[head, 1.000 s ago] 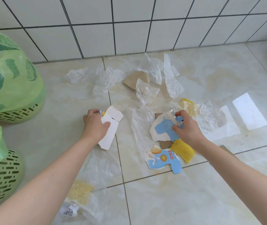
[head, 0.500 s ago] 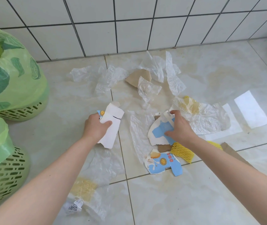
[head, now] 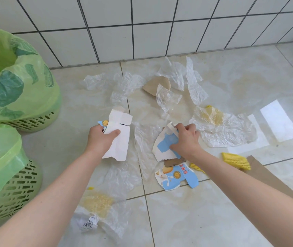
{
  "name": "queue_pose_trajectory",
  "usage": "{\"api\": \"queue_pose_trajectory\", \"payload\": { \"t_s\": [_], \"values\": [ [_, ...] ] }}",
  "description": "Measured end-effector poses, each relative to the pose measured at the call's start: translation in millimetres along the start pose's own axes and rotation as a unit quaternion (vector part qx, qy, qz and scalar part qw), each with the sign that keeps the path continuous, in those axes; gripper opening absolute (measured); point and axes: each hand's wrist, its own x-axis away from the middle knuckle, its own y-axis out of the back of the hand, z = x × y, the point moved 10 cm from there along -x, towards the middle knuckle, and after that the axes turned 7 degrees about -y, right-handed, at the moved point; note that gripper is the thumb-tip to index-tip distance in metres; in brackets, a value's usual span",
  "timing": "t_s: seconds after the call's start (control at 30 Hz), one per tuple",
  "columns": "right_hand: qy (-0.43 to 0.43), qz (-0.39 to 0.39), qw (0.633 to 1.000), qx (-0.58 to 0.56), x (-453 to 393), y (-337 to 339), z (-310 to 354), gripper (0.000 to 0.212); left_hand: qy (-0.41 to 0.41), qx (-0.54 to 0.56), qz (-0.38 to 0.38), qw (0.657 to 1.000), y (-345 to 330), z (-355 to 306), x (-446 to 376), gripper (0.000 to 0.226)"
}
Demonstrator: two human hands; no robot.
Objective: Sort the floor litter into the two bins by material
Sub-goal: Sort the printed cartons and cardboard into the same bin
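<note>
Cardboard was what I gathered, so my left hand (head: 100, 138) squeezed a white piece (head: 120, 138) mid-frame, my right hand (head: 185, 139) pinched a blue-and-white piece (head: 164, 146) beside it, and two green bins (head: 20, 97) waited at the left edge.

Left hand (head: 100, 138) grips white card (head: 119, 138); right hand (head: 186, 139) pinches blue-printed card (head: 163, 145).

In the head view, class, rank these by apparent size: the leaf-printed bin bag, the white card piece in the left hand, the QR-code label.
1. leaf-printed bin bag
2. white card piece
3. QR-code label
</note>
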Motion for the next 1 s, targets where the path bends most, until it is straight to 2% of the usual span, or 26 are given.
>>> {"api": "queue_pose_trajectory", "payload": {
  "t_s": [0.17,0.43,0.5,0.6,0.7,0.77,0.93,1.0],
  "values": [
    [-0.003,-0.012,1.000,-0.022,4,5,2,0.056,0.004,0.030,-0.007,1.000,10,1,5,0.008],
    [-0.040,0.045,0.978,-0.198,10,15,-15,0.042,0.022,0.063,0.001,0.998,12,5,19,0.011],
    [-0.059,0.048,0.962,-0.261,12,23,-22,0.039,0.029,0.078,0.006,0.996,11,4,23,0.009],
    [-0.091,0.081,0.918,-0.377,18,30,-29,0.045,0.056,0.124,0.034,0.990,1,2,31,0.009],
    [-0.083,0.100,0.918,-0.375,25,35,-28,0.045,0.085,0.185,0.101,0.974,-26,-4,45,0.020],
    [-0.082,0.098,0.918,-0.375,29,40,-32,0.047,0.094,0.183,0.136,0.969,-46,-6,56,0.023],
    [-0.083,0.064,0.926,-0.364,39,59,-64,0.059,0.093,0.118,0.166,0.975,-81,3,76,0.016],
    [-0.084,0.046,0.931,-0.353,44,67,-87,0.067,0.058,0.049,0.188,0.979,-94,3,85,0.012]
  ]
}}
